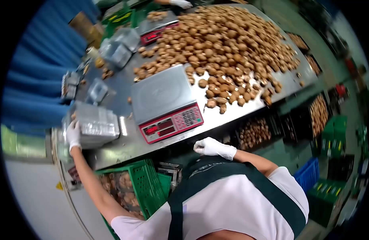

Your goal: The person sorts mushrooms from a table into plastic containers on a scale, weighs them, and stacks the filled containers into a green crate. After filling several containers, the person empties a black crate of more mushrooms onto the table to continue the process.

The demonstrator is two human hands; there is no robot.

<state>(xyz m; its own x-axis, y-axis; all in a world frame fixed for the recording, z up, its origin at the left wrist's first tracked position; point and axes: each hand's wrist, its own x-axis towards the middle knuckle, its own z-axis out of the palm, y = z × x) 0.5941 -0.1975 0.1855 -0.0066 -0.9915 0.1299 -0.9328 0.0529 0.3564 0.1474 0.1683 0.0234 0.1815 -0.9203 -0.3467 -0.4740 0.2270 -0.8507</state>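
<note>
My left hand (73, 135), in a white glove, grips the left edge of a stack of clear plastic trays (98, 127) at the table's front left corner. Held in front of my apron is my right hand (214, 148), also gloved, with its fingers curled in and nothing visible in them. Between and beyond the hands stands a red scale (164, 96) with a bare grey pan and a lit display. A large heap of brown shiitake mushrooms (228, 44) spreads behind it and to its right.
A second scale (156, 28) with mushrooms on its pan stands farther back, near another person's gloved hand (181, 4). Loose clear trays (118, 54) lie at left. Below the metal table (132, 148) are a green crate (146, 186) and dark crates of mushrooms (254, 134).
</note>
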